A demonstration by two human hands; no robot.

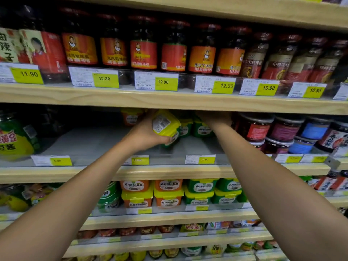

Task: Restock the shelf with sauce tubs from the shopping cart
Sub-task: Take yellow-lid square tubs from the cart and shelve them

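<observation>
Yellow-lidded sauce tub (pixel 164 123) tilted in left hand (pixel 144 136), right hand (pixel 214 119) outstretched alongside.

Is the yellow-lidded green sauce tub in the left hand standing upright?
No, the left hand grips the yellow-lidded green sauce tub tilted, lid toward the camera.

A sauce tub (pixel 166 129) of glossy yellow-and-green plastic, with a smooth paper label (pixel 160 124) on its lid. Below it, a smooth, matt grey shelf board (pixel 90 142) with a pale, matt wood-grain front edge (pixel 169 172). Paper price tags (pixel 200 159) sit there behind a clear glossy strip (pixel 167 160). Above the tub, dark jars (pixel 144 51) with shiny labels.
</observation>
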